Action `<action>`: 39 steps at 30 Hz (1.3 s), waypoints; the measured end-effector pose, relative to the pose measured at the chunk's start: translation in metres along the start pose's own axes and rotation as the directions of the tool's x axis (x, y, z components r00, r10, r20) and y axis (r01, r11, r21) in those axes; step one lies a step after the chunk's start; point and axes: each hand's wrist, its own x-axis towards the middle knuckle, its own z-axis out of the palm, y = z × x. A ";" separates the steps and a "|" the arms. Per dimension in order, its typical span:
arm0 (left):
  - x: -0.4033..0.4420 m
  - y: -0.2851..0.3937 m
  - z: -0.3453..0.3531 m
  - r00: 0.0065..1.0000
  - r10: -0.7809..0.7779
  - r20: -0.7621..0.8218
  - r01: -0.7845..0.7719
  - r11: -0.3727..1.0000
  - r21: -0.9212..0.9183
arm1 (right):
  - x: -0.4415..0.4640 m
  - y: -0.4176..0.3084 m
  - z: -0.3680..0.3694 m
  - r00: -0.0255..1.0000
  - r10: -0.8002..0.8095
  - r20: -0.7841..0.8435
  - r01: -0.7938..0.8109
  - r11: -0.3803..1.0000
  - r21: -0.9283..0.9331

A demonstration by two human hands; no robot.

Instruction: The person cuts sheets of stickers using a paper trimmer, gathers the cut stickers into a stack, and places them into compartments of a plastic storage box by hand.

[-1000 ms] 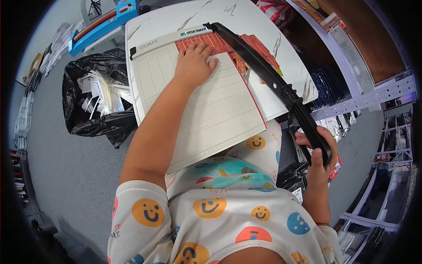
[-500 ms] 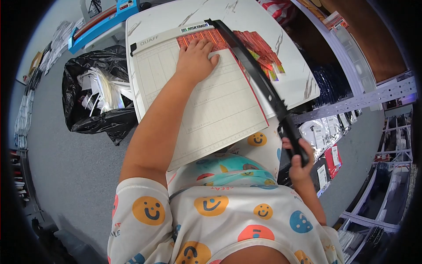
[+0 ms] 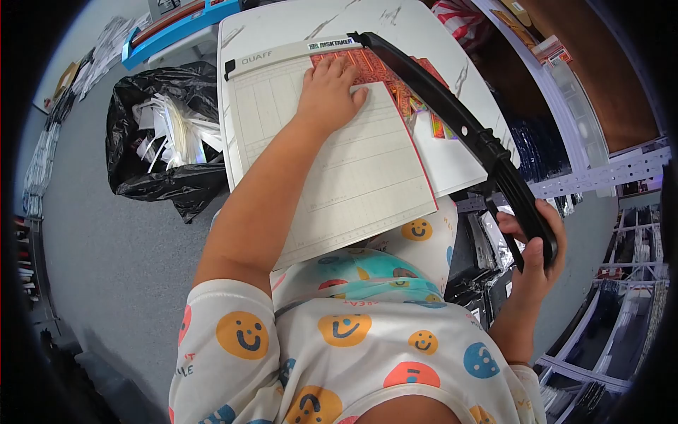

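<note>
A paper cutter (image 3: 353,169) with a pale gridded bed lies at the near side of the white table, its near edge reaching my lap. My left hand (image 3: 328,95) rests flat with fingers spread on a red patterned sheet (image 3: 364,65) against the cutter's top ruler. Fingers of my right hand (image 3: 533,247) wrap round the black handle of the cutter's blade arm (image 3: 466,124), which is raised off to the right of the bed. Several red patterned pieces (image 3: 441,127) lie beyond the cutting edge, partly hidden behind the arm.
On the left, a black trash bag (image 3: 134,180) holds white paper strips (image 3: 173,138). A blue machine (image 3: 176,28) stands at the back left. Metal shelving (image 3: 600,173) runs along the right, with packaged goods below it. The white table (image 3: 282,32) has rounded corners.
My right hand has swung the blade arm up and outward to the right. My left hand stays on the red sheet, and the whole view has shifted slightly.
</note>
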 end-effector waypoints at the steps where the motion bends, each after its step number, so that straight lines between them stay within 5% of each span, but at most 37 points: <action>1: 0.001 0.001 -0.002 0.998 -0.029 0.057 0.029 1.000 0.008 | -0.001 0.002 -0.001 1.000 -0.003 -0.001 0.003 1.000 -0.006; 4: 0.002 0.002 -0.005 0.987 -0.039 0.156 0.039 0.999 0.001 | -0.006 0.006 0.000 1.000 -0.005 -0.004 0.005 0.999 -0.035; 23: 0.001 0.002 0.002 0.993 -0.025 0.113 0.021 0.999 0.036 | -0.025 0.032 -0.003 0.994 -0.084 0.074 0.088 0.995 -0.050; 29: 0.002 0.000 -0.002 0.994 -0.037 0.103 0.036 0.999 0.016 | -0.074 0.103 -0.005 0.985 -0.123 0.121 0.127 0.992 -0.026; 33: 0.003 0.001 -0.002 0.997 -0.074 0.032 0.078 0.989 -0.130 | -0.032 0.049 -0.006 0.986 -0.151 0.075 0.150 0.988 0.023; 37: 0.011 -0.011 -0.002 0.977 -0.207 -0.051 0.171 0.904 -0.392 | 0.004 -0.005 -0.004 1.000 -0.012 0.019 0.012 1.000 0.010; 39: 0.013 -0.014 -0.004 0.979 -0.202 0.014 0.202 0.965 -0.169 | 0.009 -0.011 -0.003 1.000 0.020 0.004 -0.021 0.999 0.027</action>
